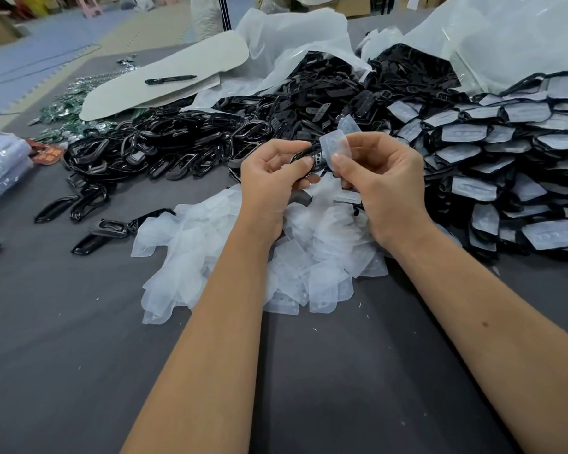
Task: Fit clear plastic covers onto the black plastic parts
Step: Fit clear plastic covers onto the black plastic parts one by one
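Assembly workshop — heaped black parts (276, 103), bulk bags (505, 37), cartons (358, 4)

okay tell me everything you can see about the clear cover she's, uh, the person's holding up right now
The clear cover is a thin, flexible-looking piece of translucent plastic, roughly rectangular with rounded corners and small moulded bumps. The right hand pinches it between thumb and fingers, held above the table against the end of the black part, which the left hand grips. It does not look fully seated yet. Directly below lies the loose pile of clear covers.

Left hand (271, 178) and right hand (379, 181) raised together, fingers curled, pinching.
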{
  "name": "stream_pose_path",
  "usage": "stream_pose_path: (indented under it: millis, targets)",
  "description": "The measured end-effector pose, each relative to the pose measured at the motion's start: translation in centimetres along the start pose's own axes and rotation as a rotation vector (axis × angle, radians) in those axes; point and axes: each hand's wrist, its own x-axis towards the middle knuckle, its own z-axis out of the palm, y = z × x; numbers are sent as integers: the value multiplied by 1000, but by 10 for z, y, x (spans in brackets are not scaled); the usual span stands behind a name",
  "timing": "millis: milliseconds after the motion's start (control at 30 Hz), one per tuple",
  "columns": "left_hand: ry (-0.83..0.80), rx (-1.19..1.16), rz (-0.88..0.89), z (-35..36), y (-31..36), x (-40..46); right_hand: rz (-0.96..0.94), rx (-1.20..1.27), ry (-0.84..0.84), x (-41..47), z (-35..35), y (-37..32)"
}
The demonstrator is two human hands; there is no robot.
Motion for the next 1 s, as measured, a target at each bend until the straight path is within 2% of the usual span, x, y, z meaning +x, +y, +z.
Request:
stream_pose_path:
  millis: [200, 433, 767, 1000]
  targets:
    - [12, 37, 18, 1, -2, 2, -56, -84, 66, 4, -3, 2]
    - [-11, 120, 68, 4, -6, 1, -128, -236, 55, 4, -4, 5]
    - [-36, 32, -2, 4, -8, 4, -156, -346, 5, 3, -3, 1]
    - [-112, 1, 44, 5, -6, 1, -213, -547, 126, 0, -1, -1]
